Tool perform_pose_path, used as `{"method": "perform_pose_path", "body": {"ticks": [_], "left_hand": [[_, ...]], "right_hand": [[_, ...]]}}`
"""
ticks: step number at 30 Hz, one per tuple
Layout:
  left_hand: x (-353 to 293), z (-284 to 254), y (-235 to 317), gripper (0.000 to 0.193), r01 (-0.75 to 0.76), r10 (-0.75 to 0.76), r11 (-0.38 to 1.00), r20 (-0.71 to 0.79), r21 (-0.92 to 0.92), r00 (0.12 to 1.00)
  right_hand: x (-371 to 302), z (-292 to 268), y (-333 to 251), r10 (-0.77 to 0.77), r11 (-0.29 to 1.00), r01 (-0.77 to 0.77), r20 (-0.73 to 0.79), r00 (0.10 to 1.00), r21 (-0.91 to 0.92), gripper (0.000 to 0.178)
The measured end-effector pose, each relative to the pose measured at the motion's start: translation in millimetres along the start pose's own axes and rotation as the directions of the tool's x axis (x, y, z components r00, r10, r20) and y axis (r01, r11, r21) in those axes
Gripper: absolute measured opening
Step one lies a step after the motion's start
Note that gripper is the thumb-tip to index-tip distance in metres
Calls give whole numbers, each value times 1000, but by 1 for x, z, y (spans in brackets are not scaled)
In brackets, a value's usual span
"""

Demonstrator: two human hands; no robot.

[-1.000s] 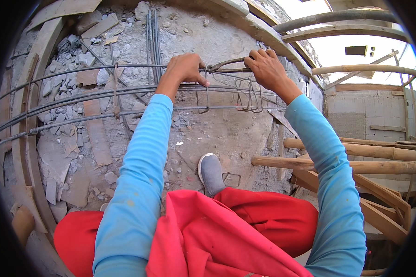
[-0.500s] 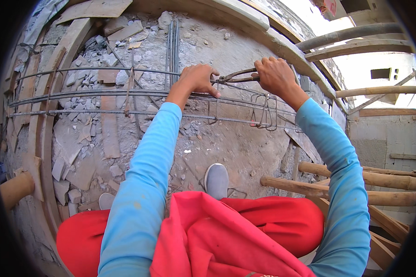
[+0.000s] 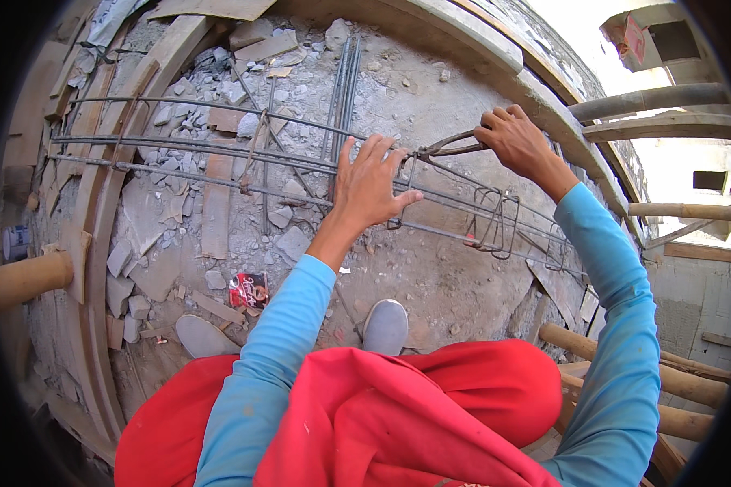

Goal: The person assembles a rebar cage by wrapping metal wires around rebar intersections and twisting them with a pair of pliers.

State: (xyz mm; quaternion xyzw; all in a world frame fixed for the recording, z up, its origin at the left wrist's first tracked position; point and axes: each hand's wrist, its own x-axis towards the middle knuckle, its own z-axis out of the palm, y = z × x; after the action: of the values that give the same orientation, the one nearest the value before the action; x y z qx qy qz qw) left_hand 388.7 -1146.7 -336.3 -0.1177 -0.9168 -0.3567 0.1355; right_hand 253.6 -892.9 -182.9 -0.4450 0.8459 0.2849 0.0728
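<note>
My right hand (image 3: 521,148) is closed around the handles of dark metal pincers (image 3: 458,151). The jaws of the pincers meet the far bar of a rebar frame, beside a wire stirrup (image 3: 408,183). With fingers spread, my left hand (image 3: 370,185) lies over the long steel bars (image 3: 244,156), just left of the jaws, and hides part of them. Whether its fingertips press on the bars I cannot tell. Further right along the bars hang several loose bent wire stirrups (image 3: 495,221). At the jaws, any tie wire is too small to make out.
Broken concrete (image 3: 195,122) covers the ground at left, beside wooden planks (image 3: 89,243). A bundle of rebar (image 3: 345,89) lies beyond the frame. Bamboo poles (image 3: 682,381) jut in at right, another bamboo pole (image 3: 32,280) at left. A red packet (image 3: 248,290) lies near my shoe (image 3: 385,326).
My left hand has opened from a loosely curled pose beside the pincers' jaws to spread fingers over the bars. The view has shifted; my right hand still grips the pincers.
</note>
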Motion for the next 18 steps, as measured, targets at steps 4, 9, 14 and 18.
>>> {"method": "perform_pose_path", "body": {"ticks": [4,9,14,18], "left_hand": [[1,-1,7,81,66,-66,998,0,-5,998],[3,2,12,78,91,-91,996,-2,9,996],[5,4,13,74,106,-106,994,-12,6,994],[6,2,15,73,120,-120,993,-3,8,993]], "right_hand": [[-9,12,-14,30,998,-37,-135,990,-53,18],[-11,16,-19,19,979,-73,-279,960,-188,28],[13,-9,-7,-83,972,8,-309,947,-237,10],[29,-7,-1,18,991,-35,-133,991,-131,12]]}}
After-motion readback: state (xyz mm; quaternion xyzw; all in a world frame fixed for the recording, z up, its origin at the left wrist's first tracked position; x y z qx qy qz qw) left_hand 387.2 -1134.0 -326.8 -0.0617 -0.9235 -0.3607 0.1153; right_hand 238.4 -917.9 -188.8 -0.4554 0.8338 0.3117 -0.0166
